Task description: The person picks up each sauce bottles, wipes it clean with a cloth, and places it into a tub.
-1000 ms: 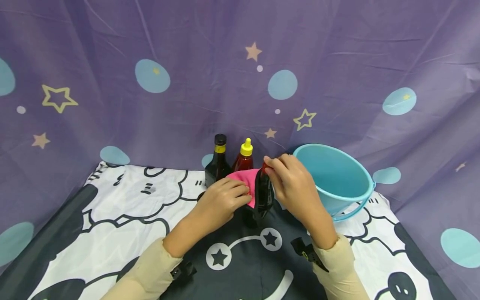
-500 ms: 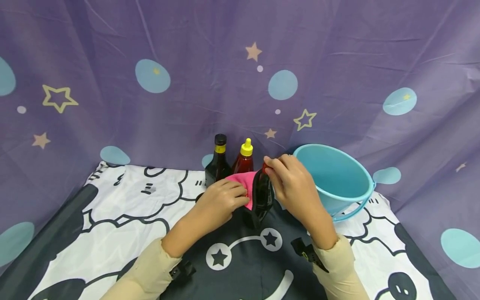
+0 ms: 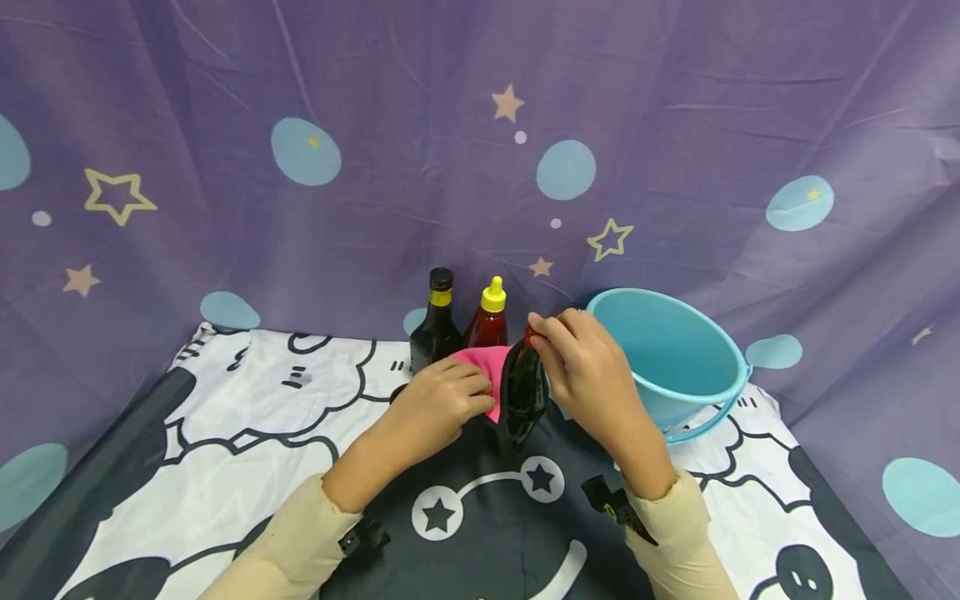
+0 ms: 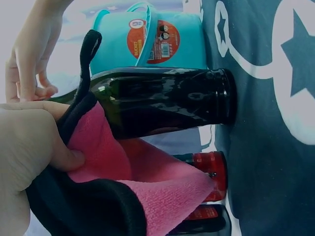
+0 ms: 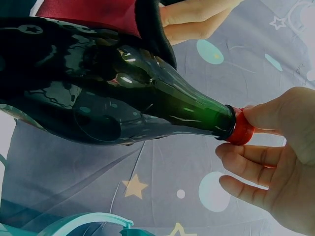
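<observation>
Red bottle partly behind cloth

Small black wrist cameras sit strapped over beige sleeves (slightly wrinkled).

soft light, glints on bottle, right wrist view dim, perhaps hazy

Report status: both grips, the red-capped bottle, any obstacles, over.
Left grip holds pink cloth. Right grip pinches red cap of dark green bottle. Nothing visibly blocking; light blue bucket close by.
</observation>
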Demonstrator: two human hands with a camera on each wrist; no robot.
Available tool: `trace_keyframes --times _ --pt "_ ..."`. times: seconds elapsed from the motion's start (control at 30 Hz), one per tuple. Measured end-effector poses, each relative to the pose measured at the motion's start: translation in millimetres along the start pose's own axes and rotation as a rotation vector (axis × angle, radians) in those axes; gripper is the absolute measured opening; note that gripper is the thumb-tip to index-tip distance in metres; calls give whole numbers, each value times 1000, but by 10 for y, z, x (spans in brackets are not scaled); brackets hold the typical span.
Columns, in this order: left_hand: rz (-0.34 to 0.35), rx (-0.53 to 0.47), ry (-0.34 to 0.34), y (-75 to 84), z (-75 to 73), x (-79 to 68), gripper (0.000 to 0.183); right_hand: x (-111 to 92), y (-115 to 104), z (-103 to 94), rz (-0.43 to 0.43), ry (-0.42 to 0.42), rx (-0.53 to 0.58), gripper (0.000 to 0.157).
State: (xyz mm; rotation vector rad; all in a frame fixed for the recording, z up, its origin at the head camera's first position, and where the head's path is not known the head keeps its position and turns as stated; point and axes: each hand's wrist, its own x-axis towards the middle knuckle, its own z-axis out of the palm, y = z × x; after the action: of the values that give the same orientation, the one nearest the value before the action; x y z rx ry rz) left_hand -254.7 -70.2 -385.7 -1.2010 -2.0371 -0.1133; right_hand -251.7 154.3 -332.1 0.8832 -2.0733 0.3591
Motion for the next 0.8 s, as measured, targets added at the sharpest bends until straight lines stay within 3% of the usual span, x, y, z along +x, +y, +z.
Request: trace_keyframes --times 0.2,0.5,0.8 --pt "5 15 -27 -16 36 -21 26 4 3 -2 -4 3 0 16" --pt "11 59 -143 1 143 -69 23 -6 -3 -1 5 -6 3 15" --pt "-1 63 -165 21 201 -91 24 1 -14 -12 12 -13 2 14"
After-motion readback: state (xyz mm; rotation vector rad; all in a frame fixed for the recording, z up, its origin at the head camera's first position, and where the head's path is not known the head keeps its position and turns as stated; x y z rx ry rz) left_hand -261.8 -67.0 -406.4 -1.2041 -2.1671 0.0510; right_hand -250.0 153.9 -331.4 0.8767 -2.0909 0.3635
